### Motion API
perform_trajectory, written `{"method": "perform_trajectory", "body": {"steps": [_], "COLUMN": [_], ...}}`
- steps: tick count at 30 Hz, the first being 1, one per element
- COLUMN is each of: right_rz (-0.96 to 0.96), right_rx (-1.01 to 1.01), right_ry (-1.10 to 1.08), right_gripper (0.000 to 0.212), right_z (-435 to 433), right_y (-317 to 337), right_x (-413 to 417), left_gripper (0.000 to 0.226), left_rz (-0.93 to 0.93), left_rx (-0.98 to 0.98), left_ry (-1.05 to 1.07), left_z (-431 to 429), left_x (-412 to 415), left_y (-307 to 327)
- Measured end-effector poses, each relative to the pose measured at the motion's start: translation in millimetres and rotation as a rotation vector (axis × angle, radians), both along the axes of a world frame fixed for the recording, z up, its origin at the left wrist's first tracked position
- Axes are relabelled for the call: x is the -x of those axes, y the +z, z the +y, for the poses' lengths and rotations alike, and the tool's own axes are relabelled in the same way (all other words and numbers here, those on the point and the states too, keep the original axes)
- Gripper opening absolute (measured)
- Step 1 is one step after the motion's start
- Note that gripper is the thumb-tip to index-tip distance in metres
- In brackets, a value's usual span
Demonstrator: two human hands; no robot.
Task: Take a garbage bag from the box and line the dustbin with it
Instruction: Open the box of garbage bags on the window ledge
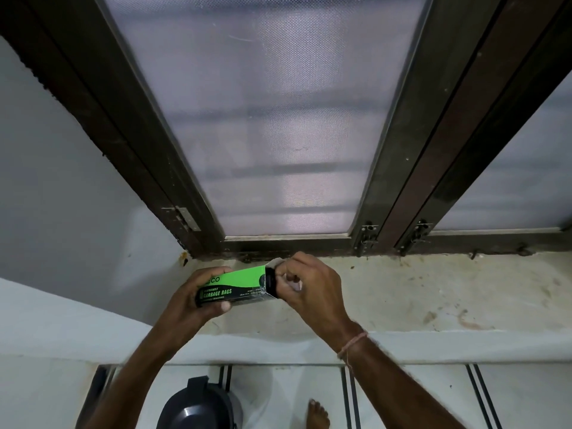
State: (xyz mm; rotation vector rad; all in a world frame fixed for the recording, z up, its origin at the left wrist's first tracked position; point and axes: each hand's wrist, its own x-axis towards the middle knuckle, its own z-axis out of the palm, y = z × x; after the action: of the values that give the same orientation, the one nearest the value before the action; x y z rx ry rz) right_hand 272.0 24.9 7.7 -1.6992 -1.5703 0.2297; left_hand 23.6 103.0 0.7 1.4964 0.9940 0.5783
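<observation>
Box [235,286] above the windowsill [433,292] — left hand [198,295] clamped round it, right hand [309,286] pinching its open end flap; dustbin [198,407] below the windowsill.

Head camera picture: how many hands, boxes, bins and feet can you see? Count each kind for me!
Hands: 2, the left hand and the right hand
Garbage bag box: 1
Dustbin: 1
Bare foot: 1
Total: 5
</observation>
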Motion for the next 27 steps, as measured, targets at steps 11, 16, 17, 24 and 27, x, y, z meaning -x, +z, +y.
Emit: {"method": "perform_trajectory", "body": {"steps": [11,16,17,24,27], "right_rz": [0.894,0.898,0.899,1.061,1.141], "right_rx": [0.358,0.299,0.283,0.214,0.178], "right_ry": [0.081,-0.081,-0.122,-0.258,-0.247], "right_gripper": [0.032,0.03,0.028,0.019,0.021], "right_z": [-13,-15,-20,-42,-47], "right_y": [-2,-9,-11,-22,-21], "right_x": [-11,-28,-37,-48,-39], "left_gripper": [0.057,0.055,0.058,0.062,0.084], "left_rz": [0.098,0.177,0.19,0.396,0.718], "left_rx": [-0.238,-0.297,-0.312,-0.472,-0.701], "left_ry": [-0.001,0.025,0.035,0.08,0.147], "left_z": [-1,0,1,0,-11], "left_x": [0,-7,-7,-30,-37], "left_y": [-9,-21,-25,-59,-58]}}
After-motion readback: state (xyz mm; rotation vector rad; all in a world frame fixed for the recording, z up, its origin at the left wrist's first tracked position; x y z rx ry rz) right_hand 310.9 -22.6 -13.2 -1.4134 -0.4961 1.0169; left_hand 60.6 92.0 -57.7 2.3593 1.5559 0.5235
